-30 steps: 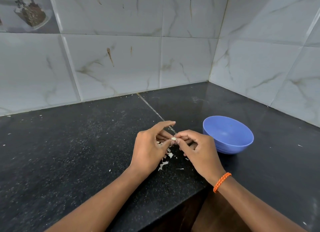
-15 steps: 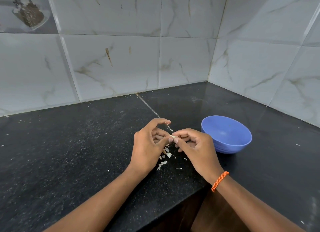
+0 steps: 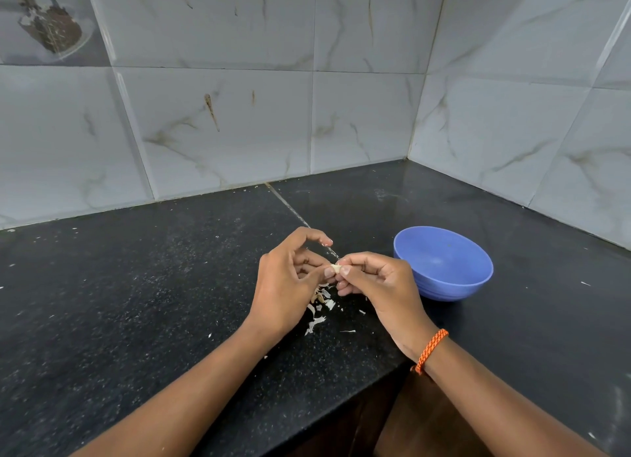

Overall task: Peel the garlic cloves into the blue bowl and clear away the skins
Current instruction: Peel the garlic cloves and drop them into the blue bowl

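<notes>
A small pale garlic clove [image 3: 336, 269] is pinched between the fingertips of both hands, just above the black countertop. My left hand [image 3: 288, 286] holds it from the left with its thumb, index finger arched above. My right hand [image 3: 379, 284] grips it from the right with thumb and fingers. Under the hands lies a scatter of white and tan garlic skins [image 3: 319, 311]. The blue bowl [image 3: 478, 279] stands right of my right hand and looks empty.
The black speckled countertop [image 3: 136, 303] meets grey marble-pattern tiled walls [image 3: 222, 122] at the back and right, forming a corner. The counter's front edge [image 3: 307, 432] runs under my forearms, with a dark wooden cabinet below. Tiny skin flecks dot the counter.
The hands have barely shifted. My left index finger has lifted and arched higher, and the clove shows a little more between the thumbs.
</notes>
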`<state>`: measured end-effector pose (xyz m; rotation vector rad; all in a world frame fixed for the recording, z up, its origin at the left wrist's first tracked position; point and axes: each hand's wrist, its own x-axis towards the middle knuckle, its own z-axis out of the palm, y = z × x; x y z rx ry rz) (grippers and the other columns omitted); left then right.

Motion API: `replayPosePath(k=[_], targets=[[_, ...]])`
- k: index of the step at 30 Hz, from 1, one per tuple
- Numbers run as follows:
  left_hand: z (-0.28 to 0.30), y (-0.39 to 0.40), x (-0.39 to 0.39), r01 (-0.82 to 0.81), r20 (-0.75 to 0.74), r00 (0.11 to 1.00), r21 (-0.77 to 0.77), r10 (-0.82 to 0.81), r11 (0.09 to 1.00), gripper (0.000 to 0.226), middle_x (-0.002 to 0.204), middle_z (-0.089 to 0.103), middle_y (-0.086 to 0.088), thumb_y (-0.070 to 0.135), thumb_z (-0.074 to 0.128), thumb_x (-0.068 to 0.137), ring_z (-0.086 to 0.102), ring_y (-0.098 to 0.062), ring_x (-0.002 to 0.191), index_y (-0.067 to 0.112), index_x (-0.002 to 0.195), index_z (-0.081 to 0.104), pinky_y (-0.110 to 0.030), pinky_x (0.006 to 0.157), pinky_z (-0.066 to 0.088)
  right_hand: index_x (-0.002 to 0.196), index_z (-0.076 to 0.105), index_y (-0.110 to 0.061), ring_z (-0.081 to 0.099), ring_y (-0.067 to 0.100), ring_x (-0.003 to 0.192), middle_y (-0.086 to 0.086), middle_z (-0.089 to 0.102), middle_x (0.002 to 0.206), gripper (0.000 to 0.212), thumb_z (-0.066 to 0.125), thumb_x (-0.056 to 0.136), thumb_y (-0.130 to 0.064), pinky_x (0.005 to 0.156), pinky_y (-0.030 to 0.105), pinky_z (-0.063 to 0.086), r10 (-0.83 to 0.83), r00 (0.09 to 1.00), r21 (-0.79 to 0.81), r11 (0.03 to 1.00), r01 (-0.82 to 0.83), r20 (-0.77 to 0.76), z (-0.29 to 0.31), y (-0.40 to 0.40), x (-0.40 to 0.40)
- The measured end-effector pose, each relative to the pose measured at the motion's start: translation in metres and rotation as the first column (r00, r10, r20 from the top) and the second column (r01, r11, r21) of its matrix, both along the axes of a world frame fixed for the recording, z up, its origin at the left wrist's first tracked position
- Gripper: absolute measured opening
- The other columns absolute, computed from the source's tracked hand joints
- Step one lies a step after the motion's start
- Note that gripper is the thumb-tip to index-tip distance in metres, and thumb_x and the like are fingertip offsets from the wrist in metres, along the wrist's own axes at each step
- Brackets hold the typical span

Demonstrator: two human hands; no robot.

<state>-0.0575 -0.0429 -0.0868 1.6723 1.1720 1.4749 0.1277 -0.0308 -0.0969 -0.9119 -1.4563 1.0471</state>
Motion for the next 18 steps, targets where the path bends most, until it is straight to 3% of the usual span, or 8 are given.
replayPosePath(k=[4, 8, 13, 18], targets=[[-0.0032, 0.002, -0.0012, 0.087, 0.122, 0.989, -0.032, -0.082, 0.996, 0.04, 0.09, 0.082, -0.009, 0.0, 0.079, 0.096, 0.082, -0.031, 0.085, 0.023, 0.125, 0.065, -0.054, 0.089, 0.066, 0.106, 0.079, -0.007, 0.078, 0.029, 0.087, 0.012, 0.08, 0.094, 0.011, 0.071, 0.099, -0.005, 0.078, 0.038, 0.065, 0.028, 0.999, -0.007, 1.0, -0.028, -0.018, 0.0028, -0.0022, 0.0011], [-0.0039, 0.0007, 0.0004, 0.094, 0.188, 0.978, -0.032, -0.086, 0.995, 0.039, 0.091, 0.082, -0.012, 0.004, 0.082, 0.095, 0.081, -0.033, 0.086, 0.018, 0.127, 0.066, -0.047, 0.087, 0.067, 0.103, 0.081, -0.017, 0.075, 0.021, 0.094, -0.003, 0.079, 0.099, 0.01, 0.076, 0.097, -0.012, 0.073, 0.034, 0.064, -0.094, 0.988, 0.138, 0.987, 0.077, 0.12, 0.0033, -0.0052, -0.0002], [-0.0056, -0.0009, 0.0034, 0.076, 0.212, 0.975, -0.044, -0.065, 0.996, 0.036, 0.092, 0.082, -0.011, 0.006, 0.083, 0.094, 0.082, -0.03, 0.086, 0.016, 0.126, 0.067, -0.042, 0.086, 0.067, 0.099, 0.081, -0.02, 0.071, 0.016, 0.085, -0.012, 0.073, 0.095, 0.006, 0.08, 0.095, -0.018, 0.067, 0.018, 0.055, -0.288, 0.913, 0.372, 0.913, 0.169, 0.291, 0.0011, -0.007, -0.0027], [-0.0078, -0.0012, 0.0055, 0.081, 0.219, 0.973, -0.034, -0.072, 0.996, 0.037, 0.094, 0.081, -0.012, 0.007, 0.083, 0.094, 0.081, -0.03, 0.09, 0.016, 0.127, 0.068, -0.043, 0.088, 0.067, 0.105, 0.082, -0.019, 0.074, 0.01, 0.089, -0.014, 0.078, 0.094, 0.009, 0.077, 0.097, -0.018, 0.075, 0.019, 0.059, -0.319, 0.902, 0.388, 0.901, 0.194, 0.29, -0.0019, -0.0072, -0.0033]])
